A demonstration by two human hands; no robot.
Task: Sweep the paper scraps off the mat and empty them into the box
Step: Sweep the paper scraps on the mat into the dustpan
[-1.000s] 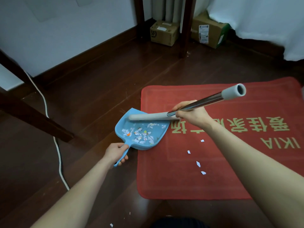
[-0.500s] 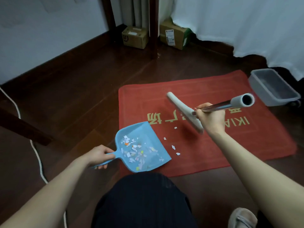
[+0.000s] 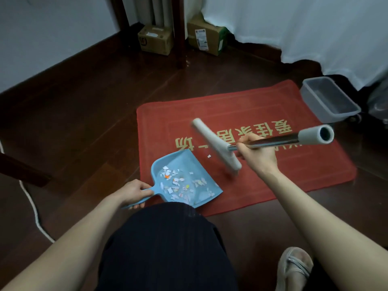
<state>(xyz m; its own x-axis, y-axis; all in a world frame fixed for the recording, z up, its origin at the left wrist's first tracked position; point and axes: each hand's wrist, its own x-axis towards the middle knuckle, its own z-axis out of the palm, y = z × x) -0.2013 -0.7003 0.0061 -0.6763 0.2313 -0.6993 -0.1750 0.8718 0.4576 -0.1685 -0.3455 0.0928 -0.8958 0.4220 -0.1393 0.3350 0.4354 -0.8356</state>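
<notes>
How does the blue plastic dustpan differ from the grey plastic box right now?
The blue plastic dustpan holds many paper scraps; the grey plastic box looks empty. The dustpan is gripped by the left hand at the red mat's near-left edge; the box sits untouched on the floor past the mat's far-right corner. The dustpan is shallow and open-fronted; the box is deep-walled. Both are open-topped.

Single head-worn wide-angle view, looking forward and steeply down from above a crouched person. Both forearms enter from the bottom edge; a knee fills the lower centre. The red mat (image 3: 241,185) lies near, mid-frame; the wall and curtain (image 3: 315,24) close the top. Edges show lens curvature.
</notes>
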